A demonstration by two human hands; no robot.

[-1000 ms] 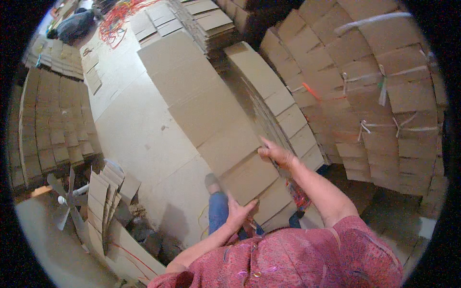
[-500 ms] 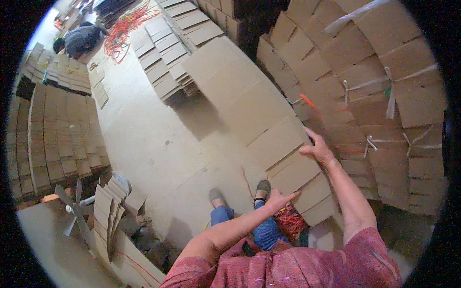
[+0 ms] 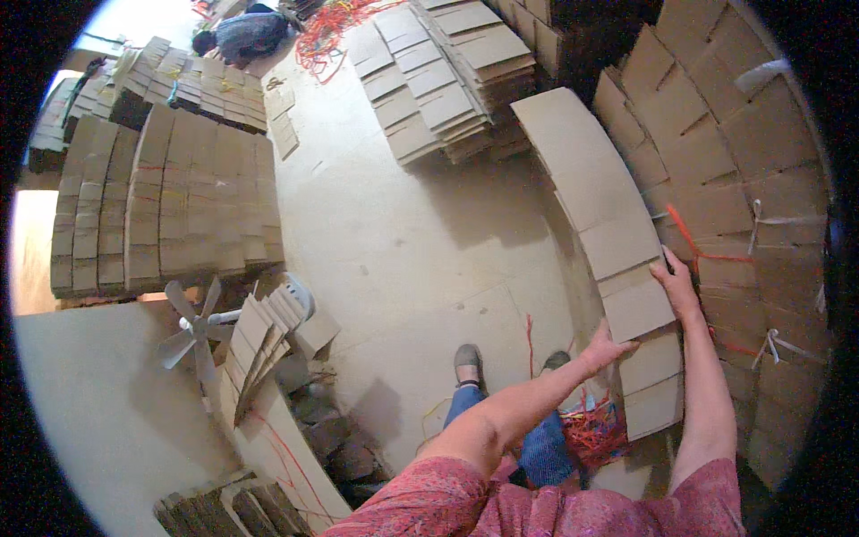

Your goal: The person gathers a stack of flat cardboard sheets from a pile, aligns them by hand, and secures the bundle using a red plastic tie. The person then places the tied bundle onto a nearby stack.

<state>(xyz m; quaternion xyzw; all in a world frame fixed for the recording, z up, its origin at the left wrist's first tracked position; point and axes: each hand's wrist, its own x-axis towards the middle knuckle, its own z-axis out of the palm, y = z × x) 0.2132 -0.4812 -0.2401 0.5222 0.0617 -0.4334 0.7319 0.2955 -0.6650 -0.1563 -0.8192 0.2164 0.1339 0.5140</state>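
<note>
A long brown cardboard sheet (image 3: 608,206) with slots cut across it stretches away in front of me on the right. Its near end lies close to my body. My left hand (image 3: 610,347) grips its left edge, thumb on top and the other fingers mostly hidden beneath. Farther along, my right hand (image 3: 677,285) is closed on the right edge, with its thumb on the upper face. Whether one sheet or several lie together in my hands, I cannot tell.
Tied stacks of cardboard (image 3: 761,161) rise close on my right. More cardboard piles (image 3: 429,80) stand ahead, and others (image 3: 206,197) at left. A fan (image 3: 192,324) is at lower left. Red strapping (image 3: 595,434) lies by my feet. A person (image 3: 250,38) bends down far off.
The cardboard in my hands has gone from a broad flat spread to a narrower strip, baring floor to its left. The view has shifted left. Both hands still hold its edges.
</note>
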